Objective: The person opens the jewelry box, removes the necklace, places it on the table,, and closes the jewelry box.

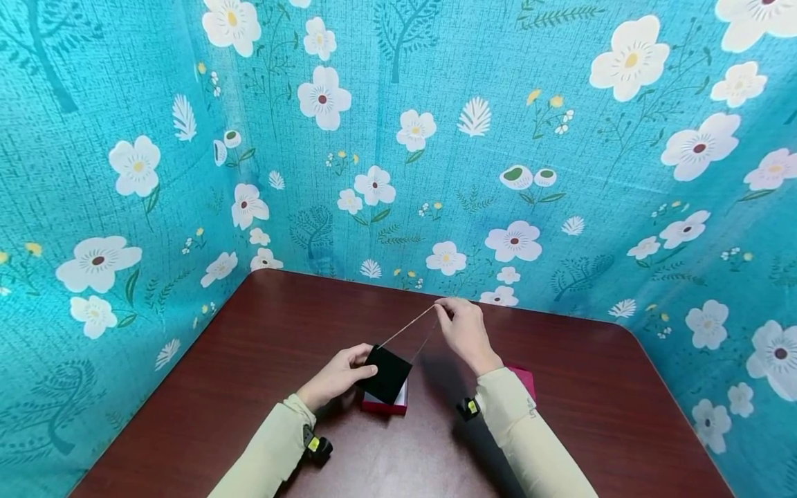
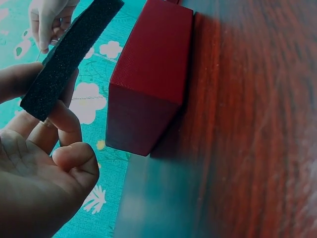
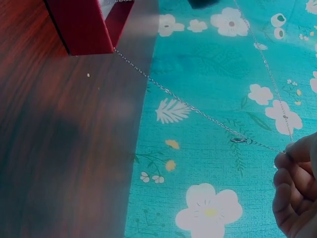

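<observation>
My left hand (image 1: 339, 373) pinches a square black foam pad (image 1: 387, 375) between thumb and fingers, tilted above a small red box (image 1: 385, 407) whose pale inside shows. In the left wrist view the foam pad (image 2: 74, 57) is seen edge-on, beside the red box (image 2: 151, 64). Up and to the right, my right hand (image 1: 463, 330) pinches a thin silver chain necklace (image 1: 407, 325) between thumb and forefinger. Two strands run from those fingertips down to the pad's far corners. A small clasp hangs on the necklace (image 3: 198, 110) near my right hand (image 3: 299, 186).
A pink-red flat piece (image 1: 523, 382), partly hidden by the right sleeve, lies on the dark red-brown wooden table (image 1: 299, 311). Blue flowered cloth (image 1: 386, 138) stands behind the table and along its sides. Black cameras are strapped to both wrists.
</observation>
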Available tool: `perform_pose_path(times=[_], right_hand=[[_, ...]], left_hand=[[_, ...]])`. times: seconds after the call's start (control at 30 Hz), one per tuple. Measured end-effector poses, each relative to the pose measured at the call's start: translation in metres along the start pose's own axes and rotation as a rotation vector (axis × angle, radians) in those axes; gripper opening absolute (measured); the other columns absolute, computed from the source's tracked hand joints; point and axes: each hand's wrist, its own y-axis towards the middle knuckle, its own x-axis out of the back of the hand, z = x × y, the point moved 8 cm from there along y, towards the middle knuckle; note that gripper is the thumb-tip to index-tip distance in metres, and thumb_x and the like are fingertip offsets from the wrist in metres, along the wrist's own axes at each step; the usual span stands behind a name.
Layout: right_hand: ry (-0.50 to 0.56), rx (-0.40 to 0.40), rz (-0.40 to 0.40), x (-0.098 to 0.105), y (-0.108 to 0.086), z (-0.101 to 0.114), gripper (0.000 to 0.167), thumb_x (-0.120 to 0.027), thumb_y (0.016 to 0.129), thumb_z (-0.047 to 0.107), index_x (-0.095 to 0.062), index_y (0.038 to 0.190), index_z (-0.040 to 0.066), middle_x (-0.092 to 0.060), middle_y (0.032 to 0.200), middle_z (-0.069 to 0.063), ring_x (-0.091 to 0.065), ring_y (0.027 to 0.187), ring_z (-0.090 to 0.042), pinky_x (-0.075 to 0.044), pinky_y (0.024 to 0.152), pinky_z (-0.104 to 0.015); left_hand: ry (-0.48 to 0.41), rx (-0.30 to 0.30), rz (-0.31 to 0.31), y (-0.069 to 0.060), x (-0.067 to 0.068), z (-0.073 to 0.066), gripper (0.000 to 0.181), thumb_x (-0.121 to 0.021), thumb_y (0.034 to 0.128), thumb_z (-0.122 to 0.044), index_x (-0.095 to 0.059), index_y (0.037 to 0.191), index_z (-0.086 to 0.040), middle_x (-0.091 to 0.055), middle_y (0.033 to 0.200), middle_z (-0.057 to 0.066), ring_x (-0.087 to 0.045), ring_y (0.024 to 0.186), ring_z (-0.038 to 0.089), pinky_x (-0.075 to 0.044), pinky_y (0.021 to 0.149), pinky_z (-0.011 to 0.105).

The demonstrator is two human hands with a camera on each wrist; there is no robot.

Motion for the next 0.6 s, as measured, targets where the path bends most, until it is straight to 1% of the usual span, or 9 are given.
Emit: perform_pose_path(times=[0.13,0.27,0.37,0.43,0.5,0.6], right_hand=[[-0.002,-0.009,-0.033,0.008,0.002,-0.002,0.011,-0.065,0.089,0.01,-0.073,0.095,0.005,-0.067,0.083,-0.007,-0.06,0.07,-0.017,-0.048,0.06,-0.033],[0.01,-0.013,-0.048,0.015,0.004,-0.002,0.011,-0.065,0.089,0.008,-0.073,0.095,0.004,-0.067,0.082,-0.008,-0.059,0.07,-0.017,-0.048,0.06,-0.033],[0.012,-0.026,-0.045,0.018,0.005,-0.004,0.011,-0.065,0.089,0.009,-0.072,0.096,0.004,-0.066,0.082,-0.007,-0.059,0.069,-0.017,-0.048,0.06,-0.033],[0.008,-0.036,-0.047,0.019,0.005,-0.006,0.011,-0.064,0.09,0.009,-0.072,0.096,0.004,-0.066,0.081,-0.007,-0.058,0.069,-0.016,-0.047,0.06,-0.032],[0.002,-0.041,-0.05,0.021,0.006,-0.008,0.011,-0.064,0.09,0.01,-0.072,0.096,0.005,-0.066,0.08,-0.006,-0.058,0.067,-0.015,-0.047,0.059,-0.032],[0.002,-0.042,-0.06,0.024,0.006,-0.01,0.012,-0.064,0.09,0.01,-0.072,0.096,0.004,-0.067,0.08,-0.007,-0.058,0.066,-0.016,-0.047,0.059,-0.033]], left_hand=[[-0.008,0.005,0.004,0.0,0.0,-0.001,0.041,-0.06,0.0933,-0.016,-0.051,0.131,-0.002,-0.058,0.121,0.014,-0.052,0.111,0.027,-0.044,0.091,0.045],[-0.003,-0.005,0.009,-0.001,-0.002,-0.005,0.038,-0.059,0.0934,-0.012,-0.053,0.129,-0.002,-0.06,0.118,0.013,-0.054,0.107,0.025,-0.045,0.09,0.041],[0.004,-0.027,0.017,-0.005,-0.003,-0.017,0.035,-0.058,0.0933,-0.009,-0.054,0.127,0.0,-0.062,0.113,0.013,-0.056,0.103,0.023,-0.045,0.087,0.037],[-0.003,-0.036,0.022,-0.009,-0.003,-0.027,0.034,-0.058,0.093,-0.007,-0.054,0.126,0.001,-0.062,0.113,0.014,-0.056,0.102,0.023,-0.045,0.087,0.036],[0.002,-0.038,0.023,-0.012,-0.003,-0.036,0.035,-0.057,0.0932,-0.007,-0.053,0.126,0.002,-0.06,0.115,0.016,-0.055,0.104,0.025,-0.045,0.088,0.038],[0.001,-0.038,0.024,-0.014,-0.003,-0.039,0.036,-0.057,0.0938,-0.009,-0.052,0.127,0.003,-0.058,0.119,0.017,-0.053,0.108,0.029,-0.044,0.09,0.043]])
